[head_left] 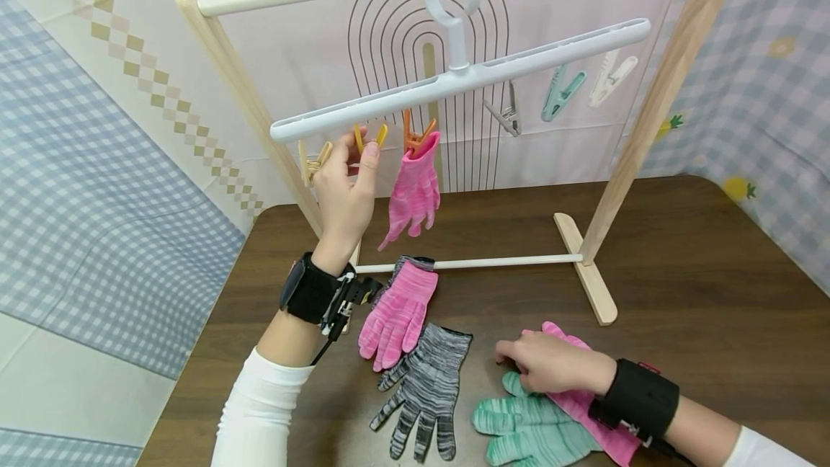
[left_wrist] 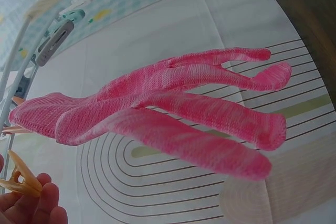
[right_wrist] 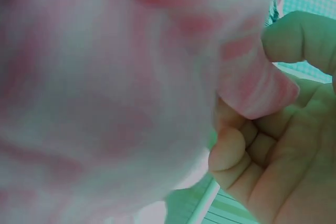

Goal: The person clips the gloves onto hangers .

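Note:
My left hand (head_left: 344,197) is raised to the white hanger (head_left: 389,103), its thumb and fingers at a yellow clothespin (head_left: 381,137) hanging there. In the left wrist view the fingertips lie against this clothespin (left_wrist: 23,177). Beside it, an orange clothespin (head_left: 415,139) bites the cuff of a pink glove (head_left: 415,186), whose fingers dangle downward. Low on the right, my right hand (head_left: 560,362) holds another pink glove (head_left: 616,442) over a green glove (head_left: 532,424). Close up in the right wrist view, the pink fabric (right_wrist: 252,82) sits between thumb and curled fingers.
A pink glove (head_left: 402,308) and a grey striped glove (head_left: 434,380) lie on the dark wooden table (head_left: 726,308). Wooden posts (head_left: 668,92) carry the rack. Grey, green (head_left: 560,94) and white clothespins hang from the hanger's right half. A low white bar (head_left: 493,263) crosses between the feet.

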Demonstrator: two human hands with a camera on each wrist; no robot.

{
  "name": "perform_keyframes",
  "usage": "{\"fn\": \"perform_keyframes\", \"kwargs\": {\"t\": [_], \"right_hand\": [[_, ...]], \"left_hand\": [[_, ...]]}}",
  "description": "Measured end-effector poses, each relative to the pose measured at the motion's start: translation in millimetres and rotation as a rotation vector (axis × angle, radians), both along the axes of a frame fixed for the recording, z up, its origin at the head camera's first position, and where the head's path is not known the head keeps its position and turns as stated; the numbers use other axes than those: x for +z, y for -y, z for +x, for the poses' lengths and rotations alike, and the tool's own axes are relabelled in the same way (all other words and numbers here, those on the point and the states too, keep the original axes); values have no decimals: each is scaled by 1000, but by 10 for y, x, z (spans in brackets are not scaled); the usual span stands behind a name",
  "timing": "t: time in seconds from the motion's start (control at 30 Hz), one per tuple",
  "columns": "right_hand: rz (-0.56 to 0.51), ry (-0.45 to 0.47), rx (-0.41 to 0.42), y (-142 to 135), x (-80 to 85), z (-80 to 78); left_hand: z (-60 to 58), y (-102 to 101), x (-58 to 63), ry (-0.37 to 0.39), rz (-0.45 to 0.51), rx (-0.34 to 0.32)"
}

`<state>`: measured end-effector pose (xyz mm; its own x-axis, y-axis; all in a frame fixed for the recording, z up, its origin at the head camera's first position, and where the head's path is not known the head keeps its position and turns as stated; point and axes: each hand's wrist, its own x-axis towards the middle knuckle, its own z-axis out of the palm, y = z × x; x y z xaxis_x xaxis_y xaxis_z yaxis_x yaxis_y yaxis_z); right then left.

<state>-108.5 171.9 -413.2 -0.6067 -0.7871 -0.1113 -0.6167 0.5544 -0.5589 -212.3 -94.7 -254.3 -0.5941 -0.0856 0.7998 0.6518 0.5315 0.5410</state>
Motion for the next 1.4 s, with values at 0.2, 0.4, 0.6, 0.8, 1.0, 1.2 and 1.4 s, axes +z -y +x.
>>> {"fn": "perform_keyframes", "kwargs": {"t": [0.2, 0.4, 0.6, 0.8, 1.0, 1.2, 1.4], "right_hand": [[-51, -42, 18, -29, 55, -27], [-83, -66, -3, -63, 128, -58], [-154, -205, -17, -93, 263, -111], [-246, -227, -68, -125, 422, -150], [-368, -259, -133, -172, 533, -173], [-477, -266, -211, -213, 604, -181], [-561, -284, -299, -238, 702, -190]], "left_hand": [[-5, 7, -7, -4, 0, 3], [-9, 12, -12, -8, 0, 4], [-8, 13, -10, -10, 0, 7], [-2, 11, -4, -3, -1, 11], [0, 10, -1, -3, -1, 10], [-2, 7, 0, -7, -1, 7], [-5, 6, 0, -7, -3, 7]]}}
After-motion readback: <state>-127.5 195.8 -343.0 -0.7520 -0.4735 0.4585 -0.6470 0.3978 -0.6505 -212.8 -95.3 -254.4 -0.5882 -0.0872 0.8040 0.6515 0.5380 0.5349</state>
